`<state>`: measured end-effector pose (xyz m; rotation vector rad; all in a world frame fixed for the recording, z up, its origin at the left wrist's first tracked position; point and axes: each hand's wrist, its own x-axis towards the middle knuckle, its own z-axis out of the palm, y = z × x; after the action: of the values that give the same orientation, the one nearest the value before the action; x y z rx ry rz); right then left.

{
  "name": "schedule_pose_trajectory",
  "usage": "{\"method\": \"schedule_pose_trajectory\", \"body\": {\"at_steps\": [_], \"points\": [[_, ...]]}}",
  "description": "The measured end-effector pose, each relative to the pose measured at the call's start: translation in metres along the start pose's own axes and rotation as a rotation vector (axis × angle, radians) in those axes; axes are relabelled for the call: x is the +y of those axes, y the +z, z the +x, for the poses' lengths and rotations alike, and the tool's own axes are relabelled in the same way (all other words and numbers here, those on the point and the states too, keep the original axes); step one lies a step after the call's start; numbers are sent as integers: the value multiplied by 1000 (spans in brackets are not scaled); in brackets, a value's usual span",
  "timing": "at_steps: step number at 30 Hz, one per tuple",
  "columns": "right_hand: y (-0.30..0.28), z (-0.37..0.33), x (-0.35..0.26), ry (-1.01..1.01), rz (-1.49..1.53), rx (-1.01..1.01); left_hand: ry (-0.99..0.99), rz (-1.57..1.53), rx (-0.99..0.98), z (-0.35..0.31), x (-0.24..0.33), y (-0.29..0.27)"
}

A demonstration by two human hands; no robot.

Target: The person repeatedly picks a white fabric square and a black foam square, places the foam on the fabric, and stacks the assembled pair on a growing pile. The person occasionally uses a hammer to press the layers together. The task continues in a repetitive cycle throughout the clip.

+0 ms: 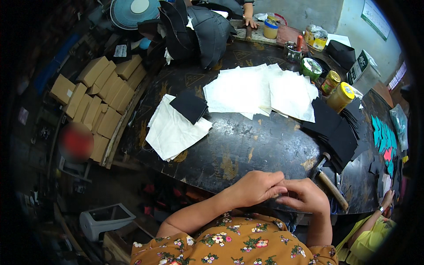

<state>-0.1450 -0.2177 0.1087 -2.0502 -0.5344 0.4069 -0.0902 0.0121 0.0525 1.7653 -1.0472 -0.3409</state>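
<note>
At the table's front edge my left hand [258,187] and my right hand [308,194] meet, fingers curled and thumbs pressed in. Anything between their fingertips is too small or hidden to make out. Just right of my right hand lies a hammer [332,190] with a wooden handle, beside stacked black sheet pieces [339,137]. Farther off, white cloth sheets [240,90] are spread in overlapping piles across the table. To the left, a black square stack [190,106] rests on another white cloth piece [172,132].
Jars [341,98], a green tub [311,68] and a metal can [363,73] line the far right. Black curved pieces [207,37] heap at the back, near another person's hand [251,22]. Brown boxes [106,86] stand left; at right, someone in yellow [369,234] reaches toward teal pieces [384,137].
</note>
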Motion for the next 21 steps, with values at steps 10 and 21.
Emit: {"method": "schedule_pose_trajectory", "body": {"at_steps": [10, 21], "points": [[-30, -11, -3, -244, 124, -301, -208, -1275, -560, -19, 11, 22], [-30, -16, -3, 20, -202, -542, -86, -283, -296, -12, 2, 60]]}}
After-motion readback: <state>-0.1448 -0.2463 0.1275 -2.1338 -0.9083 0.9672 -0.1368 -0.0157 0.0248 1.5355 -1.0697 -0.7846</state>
